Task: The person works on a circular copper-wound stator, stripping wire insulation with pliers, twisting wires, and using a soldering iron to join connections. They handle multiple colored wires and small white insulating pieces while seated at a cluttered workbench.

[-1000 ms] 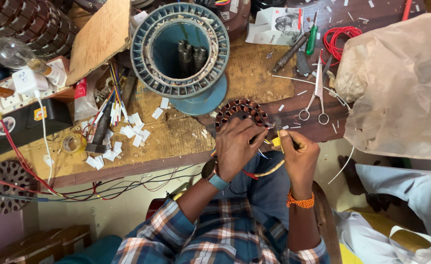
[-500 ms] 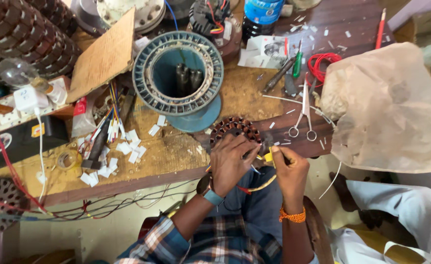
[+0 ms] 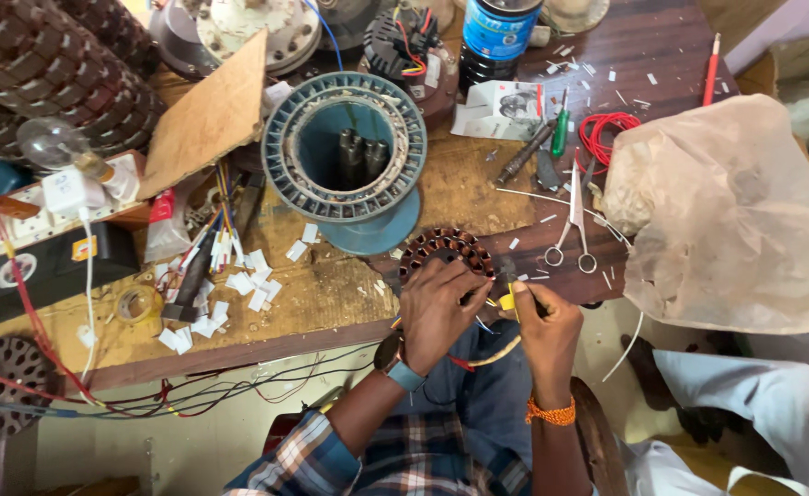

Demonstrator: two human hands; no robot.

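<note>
Soft, even daylight fills the scene, shadows stay faint beneath the clutter on the tabletop point(image 3: 478, 197), focus is sharp, and the wide lens bends the edges slightly.

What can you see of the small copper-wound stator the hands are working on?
The small stator is a round ring of dark laminated teeth wound with reddish-brown copper coils, open in the middle. It sits at the near edge of the wooden bench, tilted toward the person. The left hand covers its lower part; the right hand holds a yellow-tipped tool against its right side.
</note>
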